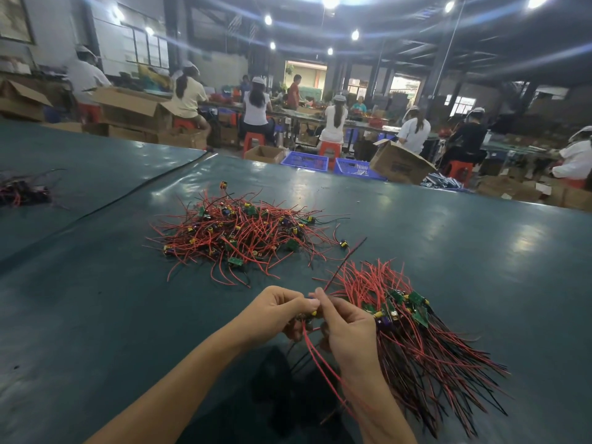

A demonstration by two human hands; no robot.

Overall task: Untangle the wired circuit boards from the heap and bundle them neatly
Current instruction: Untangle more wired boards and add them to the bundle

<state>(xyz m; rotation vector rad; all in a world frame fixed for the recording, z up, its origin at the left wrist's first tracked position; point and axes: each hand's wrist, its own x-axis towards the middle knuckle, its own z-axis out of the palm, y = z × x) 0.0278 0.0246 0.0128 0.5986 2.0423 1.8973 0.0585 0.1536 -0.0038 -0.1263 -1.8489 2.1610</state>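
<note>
I see both hands pinching one wired circuit board (313,313) in front of me, left hand (277,310) touching right hand (350,328); combed bundle (413,325) just right, tangled heap (237,233) beyond, open tabletop (96,315) to my left, far edge well past the heap

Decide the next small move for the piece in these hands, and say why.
Probably lay the wired board onto the aligned bundle beside the right hand, wires pointing the same way: the left hand and right hand both pinch it, clear of the tangled heap, so it looks freed.
</note>
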